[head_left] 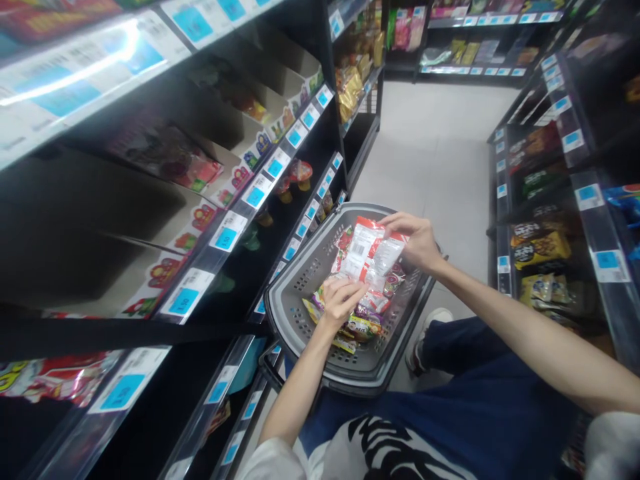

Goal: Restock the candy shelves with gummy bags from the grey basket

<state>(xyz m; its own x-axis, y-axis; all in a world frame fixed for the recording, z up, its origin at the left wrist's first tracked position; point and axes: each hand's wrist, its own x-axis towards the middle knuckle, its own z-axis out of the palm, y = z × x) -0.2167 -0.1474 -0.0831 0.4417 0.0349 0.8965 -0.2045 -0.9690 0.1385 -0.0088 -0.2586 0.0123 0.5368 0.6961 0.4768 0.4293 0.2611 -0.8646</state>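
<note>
Over the basket (293, 293), the right hand (417, 241) pinches a red-and-white packet (364, 250) by its edge; the left hand (341, 299) touches its lower end, grip unclear; a light, even hold seems best.

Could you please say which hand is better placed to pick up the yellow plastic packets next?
Probably the left hand: it is closer to the yellow plastic packets in the grey plastic basket, while the right hand is farther off, touching red-and-white plastic packaging.
</note>
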